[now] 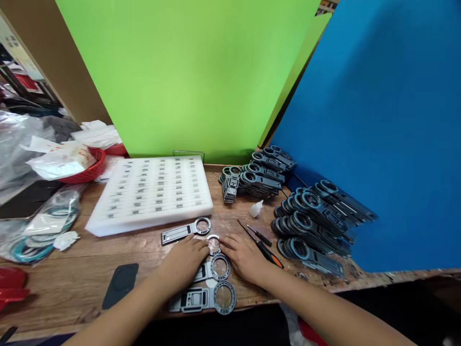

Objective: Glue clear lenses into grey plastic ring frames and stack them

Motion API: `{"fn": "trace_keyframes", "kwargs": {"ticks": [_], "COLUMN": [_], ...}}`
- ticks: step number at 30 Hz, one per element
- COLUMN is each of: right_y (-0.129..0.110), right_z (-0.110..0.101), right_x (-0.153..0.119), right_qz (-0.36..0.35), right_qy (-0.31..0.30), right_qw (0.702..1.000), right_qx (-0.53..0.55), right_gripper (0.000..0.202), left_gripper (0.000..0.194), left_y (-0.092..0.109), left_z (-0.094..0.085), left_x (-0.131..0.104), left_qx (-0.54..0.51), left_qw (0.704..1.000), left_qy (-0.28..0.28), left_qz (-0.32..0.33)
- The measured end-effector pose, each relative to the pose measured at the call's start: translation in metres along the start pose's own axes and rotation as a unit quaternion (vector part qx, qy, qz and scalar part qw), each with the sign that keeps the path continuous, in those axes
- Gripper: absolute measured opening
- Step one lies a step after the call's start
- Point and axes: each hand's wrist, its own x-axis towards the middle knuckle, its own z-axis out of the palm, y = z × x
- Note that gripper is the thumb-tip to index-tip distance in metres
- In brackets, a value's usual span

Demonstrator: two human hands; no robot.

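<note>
Several grey parts with ring ends lie in a column on the wooden table. My left hand (185, 262) rests over the second ringed part (213, 244), its fingertips at the left side of the ring. On the ring's right side are the fingertips of my right hand (242, 257). Both hands have their fingers closed together on this part. Above it lies another ringed part (185, 230), and below it are a third (220, 267) and a fourth (224, 298), partly covered by my left hand and forearm.
A white foam tray (154, 192) with rows of small metal pieces stands behind. Stacks of ringed parts (306, 216) fill the right side. Screwdrivers (264, 242) and a small white bottle (256, 208) lie right of my hands. A dark plate (120, 285) and red basket (88, 170) are left.
</note>
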Motion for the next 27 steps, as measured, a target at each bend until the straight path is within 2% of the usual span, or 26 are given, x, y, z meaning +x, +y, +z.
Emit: {"fn": "trace_keyframes", "kwargs": {"ticks": [4,6,9,11,13,16,18,21,27], "right_y": [-0.004,-0.002,0.008,0.021,0.036,0.056,0.063,0.067,0.070], "right_z": [-0.018,-0.031,-0.050,-0.060,-0.067,-0.069,-0.067,-0.063,-0.065], "right_x": [0.024,0.043,0.088,0.127,0.170,0.228,0.257,0.283,0.303], "right_qz": [-0.020,-0.019,0.029,0.064,0.082,0.125,0.150,0.166,0.173], "right_qy": [-0.023,-0.012,0.035,0.047,0.044,0.027,0.001,-0.048,-0.127], "right_qw": [0.999,1.000,0.998,0.996,0.995,0.992,0.989,0.984,0.975], "right_qx": [0.015,0.021,0.033,0.032,0.024,0.003,-0.013,-0.034,-0.053], "right_gripper": [0.022,0.021,0.027,0.029,0.030,0.029,0.025,0.028,0.027], "left_gripper": [0.024,0.024,0.026,0.027,0.028,0.030,0.030,0.030,0.029], "left_y": [0.011,0.013,0.004,-0.009,-0.024,-0.041,-0.046,-0.047,-0.051], "left_z": [-0.012,-0.015,-0.005,0.009,0.024,0.039,0.043,0.043,0.050], "left_x": [0.014,0.013,-0.006,-0.027,-0.046,-0.061,-0.062,-0.058,-0.061], "left_qx": [0.006,0.010,-0.026,-0.073,-0.110,-0.159,-0.184,-0.195,-0.188], "left_qw": [1.000,0.999,0.991,0.966,0.925,0.871,0.856,0.850,0.859], "left_qy": [0.010,0.029,0.110,0.202,0.282,0.344,0.355,0.365,0.356], "left_qz": [-0.024,-0.038,-0.076,-0.140,-0.228,-0.314,-0.328,-0.326,-0.315]}}
